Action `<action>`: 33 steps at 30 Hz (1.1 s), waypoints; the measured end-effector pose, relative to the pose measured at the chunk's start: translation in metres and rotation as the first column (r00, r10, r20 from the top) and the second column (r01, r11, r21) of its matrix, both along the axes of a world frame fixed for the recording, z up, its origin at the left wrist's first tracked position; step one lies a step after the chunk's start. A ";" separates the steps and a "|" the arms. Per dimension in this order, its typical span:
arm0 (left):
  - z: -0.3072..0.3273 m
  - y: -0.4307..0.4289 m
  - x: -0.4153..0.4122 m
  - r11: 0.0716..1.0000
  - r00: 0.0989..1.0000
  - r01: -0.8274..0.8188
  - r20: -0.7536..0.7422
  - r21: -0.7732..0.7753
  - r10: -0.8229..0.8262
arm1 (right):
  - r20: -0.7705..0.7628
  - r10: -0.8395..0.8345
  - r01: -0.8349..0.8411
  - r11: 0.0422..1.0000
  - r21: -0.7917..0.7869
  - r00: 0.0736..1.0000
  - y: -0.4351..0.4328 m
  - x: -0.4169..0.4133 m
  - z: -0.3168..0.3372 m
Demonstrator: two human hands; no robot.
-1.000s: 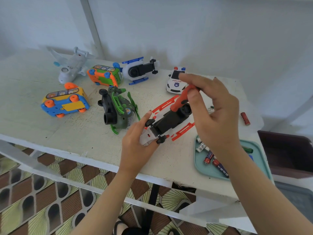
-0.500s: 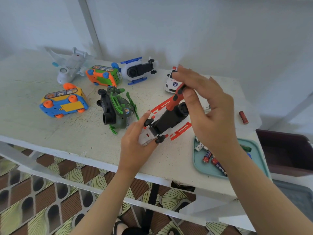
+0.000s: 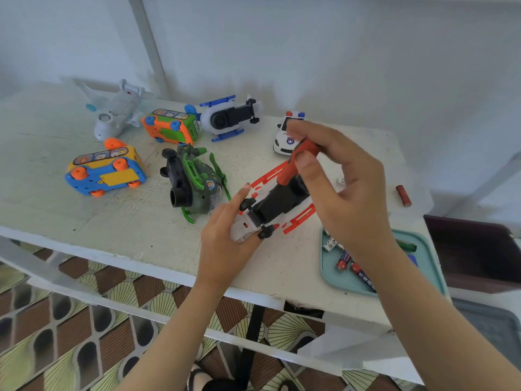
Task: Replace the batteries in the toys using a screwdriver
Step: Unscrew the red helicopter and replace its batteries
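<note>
white table has the other toys parked along the back; teal tray of batteries sits under my right wrist; the red and white toy helicopter lies belly up near the front edge, my left hand gripping its nose end to pin it; right hand pinches the orange screwdriver between thumb and fingertips, tip down in the black underside; tip's hidden, can't say it's seated; my take: shaft straight, press down before twisting, small turns so the screw doesn't strip; one loose battery lies far right.
</note>
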State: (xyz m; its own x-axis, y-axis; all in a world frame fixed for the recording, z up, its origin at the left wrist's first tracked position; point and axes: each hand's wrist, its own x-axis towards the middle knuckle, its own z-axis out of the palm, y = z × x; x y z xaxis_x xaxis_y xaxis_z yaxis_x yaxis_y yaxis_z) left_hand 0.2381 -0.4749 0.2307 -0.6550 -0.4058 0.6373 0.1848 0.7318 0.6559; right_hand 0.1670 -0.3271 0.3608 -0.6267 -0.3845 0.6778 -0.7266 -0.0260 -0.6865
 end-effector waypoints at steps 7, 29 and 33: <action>-0.001 -0.001 0.000 1.000 1.000 -0.012 0.012 -0.003 0.012 | 0.016 -0.052 0.053 0.997 -0.056 0.999 0.001 -0.002 0.000; 0.000 -0.001 0.000 1.000 1.000 -0.006 -0.001 -0.007 0.006 | -0.060 -0.172 0.170 0.985 -0.026 0.983 0.002 0.003 -0.004; -0.001 -0.001 0.000 1.000 1.000 -0.015 0.001 -0.013 0.015 | -0.121 -0.295 0.294 0.955 -0.029 0.948 0.001 0.001 -0.006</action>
State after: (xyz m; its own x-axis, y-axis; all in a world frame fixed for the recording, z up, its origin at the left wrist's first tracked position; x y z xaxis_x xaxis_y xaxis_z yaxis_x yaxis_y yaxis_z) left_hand 0.2377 -0.4759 0.2302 -0.6493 -0.4072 0.6424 0.1732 0.7432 0.6462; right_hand 0.1680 -0.3261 0.3546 -0.6228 -0.1881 0.7594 -0.7815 0.1954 -0.5925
